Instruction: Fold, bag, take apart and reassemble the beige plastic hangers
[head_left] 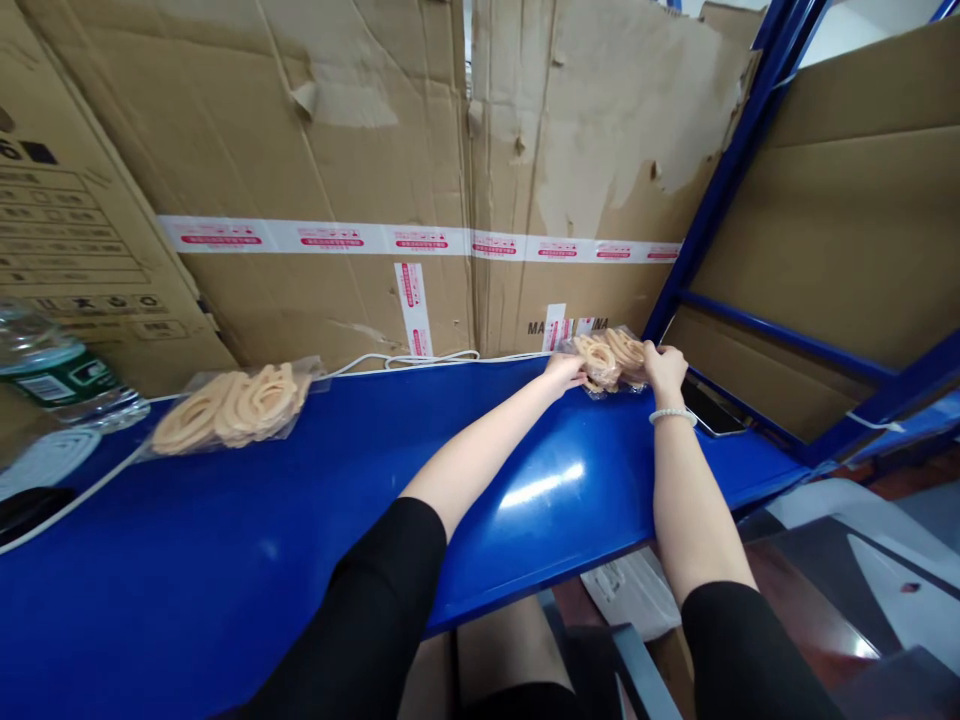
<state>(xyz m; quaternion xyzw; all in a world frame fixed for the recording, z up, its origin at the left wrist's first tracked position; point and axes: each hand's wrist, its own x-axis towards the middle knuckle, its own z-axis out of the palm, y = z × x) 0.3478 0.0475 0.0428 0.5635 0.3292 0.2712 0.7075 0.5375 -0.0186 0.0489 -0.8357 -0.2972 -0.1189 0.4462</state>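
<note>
Both my arms reach to the far right of the blue shelf. My left hand and my right hand grip the two sides of a clear plastic bag of tan rings that rests against the cardboard wall. Both hands have their fingers closed on the bag's edges. A white bead bracelet sits on my right wrist. A second, larger clear bag of tan rings lies on the shelf at the left, away from both hands.
Worn cardboard boxes with red-and-white tape wall off the back. A water bottle lies at the far left. A white cable runs along the back edge. A dark phone lies right of my right hand. Blue rack posts stand right.
</note>
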